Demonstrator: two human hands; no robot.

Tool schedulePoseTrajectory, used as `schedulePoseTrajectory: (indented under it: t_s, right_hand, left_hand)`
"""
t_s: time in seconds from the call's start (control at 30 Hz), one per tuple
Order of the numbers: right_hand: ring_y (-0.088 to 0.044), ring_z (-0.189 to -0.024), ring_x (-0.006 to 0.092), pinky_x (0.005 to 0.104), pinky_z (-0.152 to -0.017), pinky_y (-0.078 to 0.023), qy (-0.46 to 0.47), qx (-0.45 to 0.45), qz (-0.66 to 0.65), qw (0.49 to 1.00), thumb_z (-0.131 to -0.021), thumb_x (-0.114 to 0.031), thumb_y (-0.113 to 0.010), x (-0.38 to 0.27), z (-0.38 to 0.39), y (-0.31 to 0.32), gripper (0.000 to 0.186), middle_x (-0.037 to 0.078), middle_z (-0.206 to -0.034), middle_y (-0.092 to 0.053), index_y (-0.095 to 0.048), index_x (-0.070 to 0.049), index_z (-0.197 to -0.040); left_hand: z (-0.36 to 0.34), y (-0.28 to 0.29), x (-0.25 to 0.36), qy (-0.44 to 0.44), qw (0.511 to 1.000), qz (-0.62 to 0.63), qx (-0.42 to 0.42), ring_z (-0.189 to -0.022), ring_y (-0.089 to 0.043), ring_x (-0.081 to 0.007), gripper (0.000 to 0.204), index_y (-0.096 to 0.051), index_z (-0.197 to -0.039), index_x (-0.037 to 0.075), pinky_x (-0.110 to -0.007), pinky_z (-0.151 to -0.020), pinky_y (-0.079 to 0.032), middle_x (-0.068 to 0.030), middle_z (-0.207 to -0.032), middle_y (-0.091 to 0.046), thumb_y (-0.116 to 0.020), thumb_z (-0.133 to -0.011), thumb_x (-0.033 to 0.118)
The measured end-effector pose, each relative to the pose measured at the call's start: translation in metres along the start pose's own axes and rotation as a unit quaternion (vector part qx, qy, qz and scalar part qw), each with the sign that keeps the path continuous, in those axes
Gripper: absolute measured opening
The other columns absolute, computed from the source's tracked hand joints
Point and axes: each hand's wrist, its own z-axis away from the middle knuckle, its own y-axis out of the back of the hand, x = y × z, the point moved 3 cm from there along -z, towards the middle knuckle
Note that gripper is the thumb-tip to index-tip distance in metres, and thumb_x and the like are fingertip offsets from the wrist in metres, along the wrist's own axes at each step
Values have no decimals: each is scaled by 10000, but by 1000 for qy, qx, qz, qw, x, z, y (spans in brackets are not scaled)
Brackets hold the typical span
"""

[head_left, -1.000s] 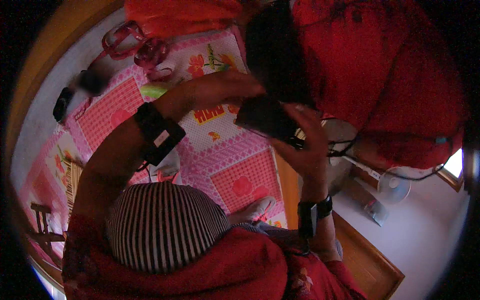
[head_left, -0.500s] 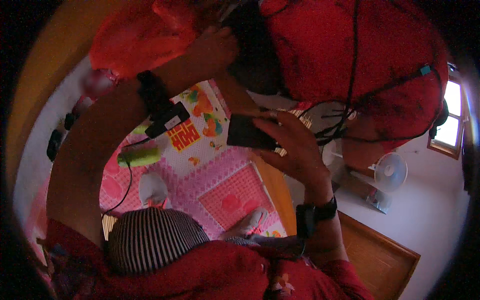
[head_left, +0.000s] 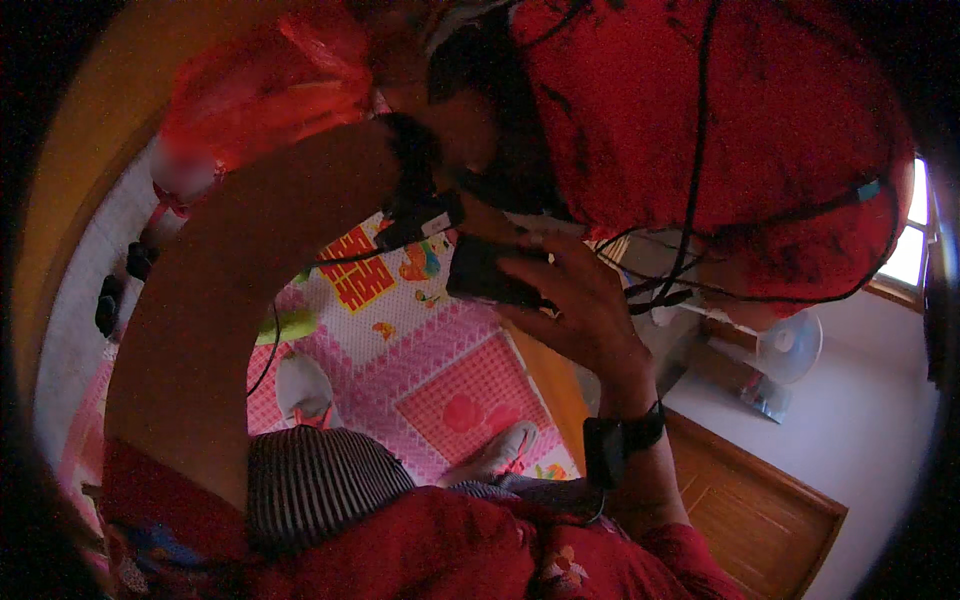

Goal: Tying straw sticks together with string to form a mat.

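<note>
My right hand (head_left: 588, 305) is closed around a dark flat rectangular thing (head_left: 490, 272), phone-sized, with its fingers over the right end. My left arm reaches up and across. My left hand (head_left: 462, 130) is in deep shadow beside a black shape (head_left: 515, 120), and I cannot make out its fingers or whether it holds anything. A black strapped device (head_left: 420, 222) with a small white label sits at my left wrist, with a cable trailing down. Another black strapped device (head_left: 603, 452) is on my right wrist. Close in front is a person in a red top (head_left: 640, 130), with black cables (head_left: 700, 150) hanging over it.
A translucent red plastic bag (head_left: 265, 95) is at the upper left. Below lies a pink and white patterned floor covering (head_left: 440, 350), with my shoes on it. A green thing (head_left: 288, 327) lies near the left shoe. At right are a fan (head_left: 788, 347), a wooden door (head_left: 750, 500) and a window (head_left: 908, 235).
My left hand and forearm have moved right and slightly down, bringing the wrist device closer to the dark rectangular thing. My right hand keeps its hold, shifted slightly left.
</note>
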Motion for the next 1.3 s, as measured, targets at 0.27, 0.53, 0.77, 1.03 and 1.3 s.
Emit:
schedulePoseTrajectory:
  t_s: [0.27,0.53,0.77,1.03,1.3]
  right_hand:
    - [-553,-1004,281,362,-817,-484,-21,8,47,999,-601,-160,-778,3,1,-11,484,115,-1138,-537,-620,-95,-1054]
    - [-560,-995,275,359,-823,-479,-57,4,29,998,-610,-164,-772,7,7,-19,468,94,-1109,-563,-623,-91,-1048]
    - [-564,-990,280,364,-823,-482,-44,22,42,998,-629,-170,-767,17,12,-24,458,97,-1103,-565,-616,-89,-1054]
    - [-545,-1030,305,397,-873,-470,-84,5,37,996,-732,-274,-684,19,12,-26,393,104,-1113,-571,-592,-99,-1072]
    - [-546,-1034,306,409,-871,-469,-58,2,45,997,-744,-265,-681,18,10,-30,396,104,-1125,-569,-581,-104,-1091]
  left_hand:
    - [28,-25,40,-60,949,-68,301,-737,-639,-295,156,-678,-770,44,-408,-667,-519,-152,-812,-648,-579,-714,150]
    - [44,-43,7,208,964,-65,-151,-757,-648,-312,172,-695,-788,49,-408,-704,-528,-164,-844,-655,-588,-720,165]
    - [54,-16,14,189,972,-28,-138,-793,-642,-353,177,-683,-783,14,-426,-719,-526,-209,-834,-645,-586,-705,140]
    - [58,-12,7,145,984,52,-89,-768,-625,-385,243,-665,-847,-8,-447,-703,-504,-230,-799,-630,-600,-735,198]
    - [70,3,16,151,933,299,-130,-868,-597,-247,339,-625,-939,-6,-344,-748,-475,-155,-929,-622,-637,-762,283]
